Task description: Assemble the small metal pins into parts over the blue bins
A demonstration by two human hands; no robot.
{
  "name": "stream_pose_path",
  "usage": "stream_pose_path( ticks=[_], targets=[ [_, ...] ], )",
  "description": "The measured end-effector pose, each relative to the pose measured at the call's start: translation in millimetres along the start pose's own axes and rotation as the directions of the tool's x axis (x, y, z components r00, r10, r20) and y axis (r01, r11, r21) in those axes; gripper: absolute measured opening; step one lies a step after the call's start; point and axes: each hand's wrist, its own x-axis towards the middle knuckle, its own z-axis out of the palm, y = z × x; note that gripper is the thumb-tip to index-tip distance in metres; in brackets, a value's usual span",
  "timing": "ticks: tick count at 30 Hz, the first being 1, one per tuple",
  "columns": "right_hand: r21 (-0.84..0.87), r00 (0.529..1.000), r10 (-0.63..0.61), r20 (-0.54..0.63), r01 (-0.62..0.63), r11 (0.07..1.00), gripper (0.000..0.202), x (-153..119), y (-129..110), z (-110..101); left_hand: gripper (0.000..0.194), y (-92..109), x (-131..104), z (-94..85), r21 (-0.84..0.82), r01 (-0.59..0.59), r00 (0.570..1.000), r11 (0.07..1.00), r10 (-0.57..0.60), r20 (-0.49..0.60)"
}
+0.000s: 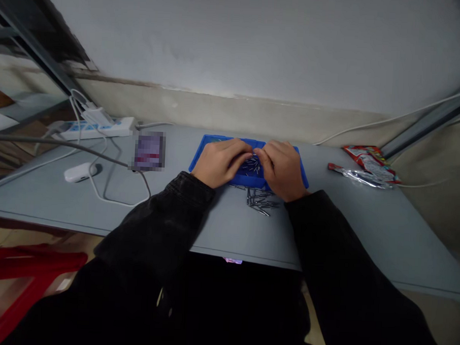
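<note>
A blue divided tray [248, 181] stands on the grey table, with several small metal pins [253, 165] in its middle compartment. Over the tray's left part is my left hand [220, 162], its thumb and fingers pinched together. My right hand [281, 167] is over the right part, fingers curled and thumb pressed in. The fingertips of both hands nearly meet above the pins; what they hold is too small to make out. In front of the tray lies a loose pile of metal pins [261, 200].
At the left are a power strip [117, 127], cables, a white case [79, 172] and a blurred-out purple item [149, 151]. A red packet [371, 161] and a clear plastic wrapper [367, 179] lie at the right. A wall rises behind the table.
</note>
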Motion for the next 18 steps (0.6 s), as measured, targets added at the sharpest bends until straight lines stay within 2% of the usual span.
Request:
stream_pose_path(
  ticks=[18],
  targets=[
    [0.121, 0.993, -0.005, -0.115, 0.019, 0.992, 0.019, -0.7, 3.0, -1.2, 0.027, -1.8, 1.9, -2.9, 0.085, 0.060, 0.998, 0.995, -0.056, -0.040]
  ],
)
